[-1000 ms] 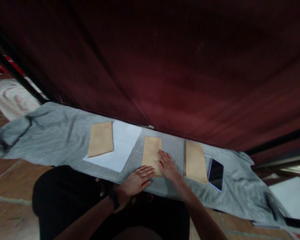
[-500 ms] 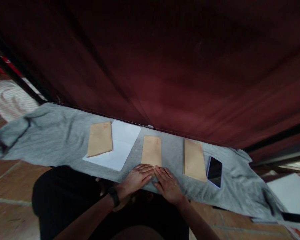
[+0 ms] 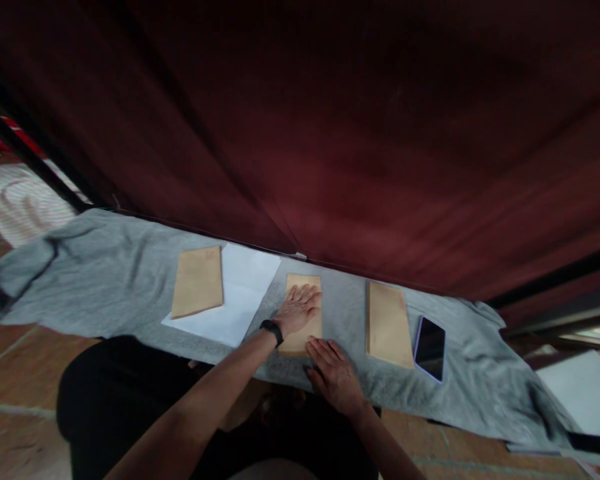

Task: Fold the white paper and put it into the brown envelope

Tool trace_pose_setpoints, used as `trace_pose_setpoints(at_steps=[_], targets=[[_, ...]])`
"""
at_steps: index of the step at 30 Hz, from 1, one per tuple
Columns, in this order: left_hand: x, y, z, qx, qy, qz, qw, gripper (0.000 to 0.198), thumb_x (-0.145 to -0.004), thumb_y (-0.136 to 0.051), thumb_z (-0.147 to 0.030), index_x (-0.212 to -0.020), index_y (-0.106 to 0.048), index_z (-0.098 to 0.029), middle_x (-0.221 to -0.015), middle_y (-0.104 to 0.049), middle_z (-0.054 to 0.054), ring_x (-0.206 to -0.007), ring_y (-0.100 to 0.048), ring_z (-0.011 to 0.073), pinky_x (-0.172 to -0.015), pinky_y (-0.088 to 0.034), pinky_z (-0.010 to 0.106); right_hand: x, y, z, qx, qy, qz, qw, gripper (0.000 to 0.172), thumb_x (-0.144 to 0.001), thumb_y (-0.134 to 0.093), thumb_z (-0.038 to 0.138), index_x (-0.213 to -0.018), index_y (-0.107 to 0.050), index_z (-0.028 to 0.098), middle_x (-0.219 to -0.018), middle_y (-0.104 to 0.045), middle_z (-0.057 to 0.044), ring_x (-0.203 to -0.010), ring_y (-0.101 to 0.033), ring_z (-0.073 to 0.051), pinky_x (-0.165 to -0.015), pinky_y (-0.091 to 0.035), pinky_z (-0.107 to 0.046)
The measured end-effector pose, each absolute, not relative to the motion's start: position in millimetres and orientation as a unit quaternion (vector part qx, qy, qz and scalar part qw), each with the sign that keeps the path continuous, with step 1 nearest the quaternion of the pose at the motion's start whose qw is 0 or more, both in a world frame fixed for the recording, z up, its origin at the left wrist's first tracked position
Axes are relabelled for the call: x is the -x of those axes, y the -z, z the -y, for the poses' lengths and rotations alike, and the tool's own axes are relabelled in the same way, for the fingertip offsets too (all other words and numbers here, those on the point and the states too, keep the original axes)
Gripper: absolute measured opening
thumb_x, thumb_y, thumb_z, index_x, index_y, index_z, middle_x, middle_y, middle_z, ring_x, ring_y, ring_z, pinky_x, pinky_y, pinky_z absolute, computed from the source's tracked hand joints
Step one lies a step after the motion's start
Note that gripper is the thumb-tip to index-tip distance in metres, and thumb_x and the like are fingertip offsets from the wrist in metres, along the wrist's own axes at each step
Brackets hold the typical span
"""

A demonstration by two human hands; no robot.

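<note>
A brown paper envelope (image 3: 291, 343) lies lengthwise before me on a grey cloth. Across its upper half rests my left hand (image 3: 299, 310), flat and with the fingers stretched out; a dark band circles that wrist. My right hand (image 3: 334, 373) is spread low down, its fingertips at the envelope's lower right corner. To the left, a brown envelope stack (image 3: 197, 283) sits partly over a white sheet of paper (image 3: 247, 280). On the right lies another brown envelope stack (image 3: 390, 325).
The grey cloth (image 3: 125, 267) covers a narrow bench against a dark red panel (image 3: 330, 167). A phone (image 3: 430, 348) lies beside the right stack. White sheets (image 3: 583, 390) are at the far right, and a striped cloth (image 3: 27, 200) is at the far left.
My left hand has moved up from the envelope's lower edge onto its upper half. My right hand stays near the lower corner, and the envelope's lower edge is now uncovered.
</note>
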State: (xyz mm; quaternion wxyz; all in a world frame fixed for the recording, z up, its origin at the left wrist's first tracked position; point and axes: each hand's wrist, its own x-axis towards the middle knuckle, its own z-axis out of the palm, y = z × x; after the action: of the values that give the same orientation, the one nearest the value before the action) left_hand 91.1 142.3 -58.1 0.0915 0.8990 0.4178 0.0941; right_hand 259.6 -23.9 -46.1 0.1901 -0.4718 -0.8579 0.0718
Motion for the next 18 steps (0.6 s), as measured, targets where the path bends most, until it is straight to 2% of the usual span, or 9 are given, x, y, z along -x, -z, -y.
trace_pose_setpoints(at_steps=[7,13,18], targets=[[-106,59,-152,-0.894,-0.089,-0.429,0.094,0.053,-0.102,-0.032,-0.032,-0.153,-0.037,-0.016,-0.160,-0.036,0.010,-0.150,-0.027,0.0230,-0.123,-0.016,0.048,-260,47,24,0.473,-0.082,0.854,0.199,0.053,-0.099,-0.052,0.030,-0.151,-0.041,0.022,-0.150,-0.051,-0.007,-0.138,-0.049,-0.022,-0.117,-0.039,-0.046],[-87,69,-116,-0.912,-0.109,-0.384,0.090,0.055,-0.105,-0.028,-0.038,-0.155,-0.032,-0.017,-0.162,-0.032,0.008,-0.152,-0.021,0.0190,-0.125,-0.011,0.042,-260,51,24,0.481,-0.078,0.850,0.200,0.052,-0.097,-0.056,0.029,-0.147,-0.047,0.022,-0.147,-0.055,-0.006,-0.136,-0.051,-0.022,-0.118,-0.038,-0.045],[-67,63,-83,-0.918,-0.103,-0.364,0.118,0.053,-0.106,-0.030,-0.037,-0.154,-0.033,-0.016,-0.162,-0.033,0.008,-0.151,-0.023,0.0182,-0.124,-0.014,0.039,-260,51,25,0.489,-0.091,0.844,0.200,0.051,-0.098,-0.054,0.031,-0.148,-0.046,0.022,-0.148,-0.054,-0.006,-0.137,-0.050,-0.021,-0.120,-0.035,-0.045]])
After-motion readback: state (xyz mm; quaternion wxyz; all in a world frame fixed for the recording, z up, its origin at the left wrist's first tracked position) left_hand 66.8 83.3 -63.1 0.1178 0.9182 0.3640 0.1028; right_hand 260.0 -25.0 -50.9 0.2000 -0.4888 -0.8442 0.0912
